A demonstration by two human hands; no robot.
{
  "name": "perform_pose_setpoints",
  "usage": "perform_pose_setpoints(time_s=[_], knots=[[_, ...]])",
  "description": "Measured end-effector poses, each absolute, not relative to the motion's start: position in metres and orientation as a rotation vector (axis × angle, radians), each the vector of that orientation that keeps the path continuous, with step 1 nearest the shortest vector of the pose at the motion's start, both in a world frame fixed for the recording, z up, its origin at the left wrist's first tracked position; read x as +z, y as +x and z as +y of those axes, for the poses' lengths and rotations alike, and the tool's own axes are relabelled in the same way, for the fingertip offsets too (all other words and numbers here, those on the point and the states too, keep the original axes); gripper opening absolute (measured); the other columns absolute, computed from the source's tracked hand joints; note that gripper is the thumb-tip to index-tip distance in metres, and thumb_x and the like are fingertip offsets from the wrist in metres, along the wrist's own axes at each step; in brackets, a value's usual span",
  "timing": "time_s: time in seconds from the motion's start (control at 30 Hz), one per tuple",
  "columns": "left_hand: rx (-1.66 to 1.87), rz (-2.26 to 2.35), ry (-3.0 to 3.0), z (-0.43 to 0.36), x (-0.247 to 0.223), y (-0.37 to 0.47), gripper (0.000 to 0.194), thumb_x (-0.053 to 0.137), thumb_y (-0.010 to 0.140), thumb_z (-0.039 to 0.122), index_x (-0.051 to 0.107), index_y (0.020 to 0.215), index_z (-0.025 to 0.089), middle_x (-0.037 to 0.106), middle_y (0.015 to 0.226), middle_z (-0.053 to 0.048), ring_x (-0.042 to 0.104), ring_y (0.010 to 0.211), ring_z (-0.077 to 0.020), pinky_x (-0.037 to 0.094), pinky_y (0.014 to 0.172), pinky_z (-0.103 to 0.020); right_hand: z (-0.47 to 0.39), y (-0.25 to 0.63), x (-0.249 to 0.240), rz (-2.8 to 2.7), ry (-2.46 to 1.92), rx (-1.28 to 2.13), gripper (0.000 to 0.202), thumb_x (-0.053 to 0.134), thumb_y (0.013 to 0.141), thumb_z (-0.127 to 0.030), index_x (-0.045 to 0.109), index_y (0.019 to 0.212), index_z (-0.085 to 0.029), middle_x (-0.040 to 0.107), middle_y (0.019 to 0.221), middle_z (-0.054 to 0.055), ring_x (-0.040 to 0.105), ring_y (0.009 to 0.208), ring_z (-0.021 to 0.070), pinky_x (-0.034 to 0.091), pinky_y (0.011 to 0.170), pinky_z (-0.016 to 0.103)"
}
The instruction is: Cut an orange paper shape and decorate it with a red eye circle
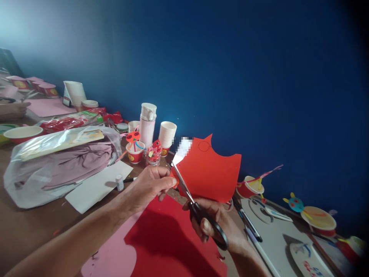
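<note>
My right hand is closed round the black handles of a pair of scissors, whose blades point up and left. Between the blades lies the left edge of an orange-red paper sheet, which has curved cut-outs along its top and a pencilled circle near a pointed corner. Pinched at that left edge, the paper is held by the thumb and fingers of my left hand. Below both hands, a larger red sheet lies over a pink sheet on the table.
A plastic bag with cloth, a white card and a small white bottle are at left. Behind stand a flask and stacked cups. Pens and decorated cups are at right. Another person's hand shows far left.
</note>
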State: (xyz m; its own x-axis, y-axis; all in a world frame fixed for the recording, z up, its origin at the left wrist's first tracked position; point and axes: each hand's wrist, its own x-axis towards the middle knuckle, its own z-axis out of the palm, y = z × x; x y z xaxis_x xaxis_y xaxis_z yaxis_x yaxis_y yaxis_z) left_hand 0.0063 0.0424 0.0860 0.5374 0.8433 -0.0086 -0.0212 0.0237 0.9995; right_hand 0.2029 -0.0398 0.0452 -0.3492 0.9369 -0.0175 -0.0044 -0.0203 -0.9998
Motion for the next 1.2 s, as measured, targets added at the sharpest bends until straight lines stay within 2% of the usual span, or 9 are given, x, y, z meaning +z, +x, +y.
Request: perform_pose_setpoints(time_s=[0.23, 0.4, 0.53, 0.77, 0.9, 1.2], knots=[[0.772, 0.848, 1.495, 0.048, 0.078, 0.009, 0.025, 0.057, 0.070, 0.030, 0.050, 0.051, 0.016, 0.043, 0.041, 0.006, 0.038, 0.039, -0.0060, 0.028, 0.043, -0.021, -0.041, 0.211, 0.046, -1.512, -1.114, 1.435, 0.051, 0.068, 0.074, -0.052, 0.063, 0.107, -0.012, 0.052, 0.060, -0.002, 0.046, 0.047, 0.0071, 0.036, 0.046, 0.020], [0.694, 0.830, 1.545, 0.050, 0.084, 0.005, 0.023, 0.056, 0.070, 0.031, 0.052, 0.053, 0.015, 0.046, 0.046, 0.004, 0.041, 0.042, -0.0069, 0.031, 0.045, -0.021, -0.041, 0.211, 0.052, -1.497, -1.159, 1.444, 0.047, 0.070, 0.071, -0.049, 0.065, 0.100, -0.013, 0.052, 0.057, -0.003, 0.045, 0.045, 0.0067, 0.035, 0.045, 0.020], [0.694, 0.803, 1.538, 0.051, 0.084, 0.004, 0.024, 0.057, 0.072, 0.031, 0.051, 0.054, 0.015, 0.046, 0.047, 0.005, 0.041, 0.043, -0.0065, 0.031, 0.044, -0.021, -0.039, 0.206, 0.051, -1.435, -1.133, 1.466, 0.049, 0.072, 0.067, -0.052, 0.064, 0.095, -0.012, 0.052, 0.056, -0.004, 0.043, 0.043, 0.0061, 0.033, 0.043, 0.019], [0.784, 0.740, 1.506, 0.049, 0.077, 0.009, 0.034, 0.058, 0.078, 0.041, 0.052, 0.057, 0.015, 0.048, 0.049, 0.004, 0.043, 0.044, -0.0059, 0.033, 0.045, -0.019, -0.039, 0.204, 0.046, -1.419, -1.106, 1.372, 0.053, 0.069, 0.069, -0.057, 0.062, 0.098, -0.013, 0.051, 0.054, -0.004, 0.042, 0.043, 0.0073, 0.033, 0.043, 0.020], [0.842, 0.742, 1.488, 0.043, 0.075, 0.013, 0.030, 0.058, 0.078, 0.038, 0.055, 0.061, 0.015, 0.048, 0.049, 0.005, 0.044, 0.045, -0.0064, 0.033, 0.045, -0.018, -0.040, 0.200, 0.046, -1.408, -1.111, 1.349, 0.058, 0.067, 0.069, -0.062, 0.062, 0.098, -0.012, 0.050, 0.052, -0.004, 0.040, 0.042, 0.0065, 0.031, 0.043, 0.020], [0.839, 0.742, 1.409, 0.041, 0.080, 0.011, 0.021, 0.056, 0.074, 0.027, 0.054, 0.057, 0.015, 0.047, 0.047, 0.006, 0.040, 0.043, -0.0052, 0.029, 0.043, -0.018, -0.041, 0.195, 0.043, -1.392, -1.013, 1.438, 0.053, 0.068, 0.071, -0.057, 0.062, 0.099, -0.013, 0.051, 0.052, -0.004, 0.040, 0.043, 0.0056, 0.031, 0.044, 0.018]])
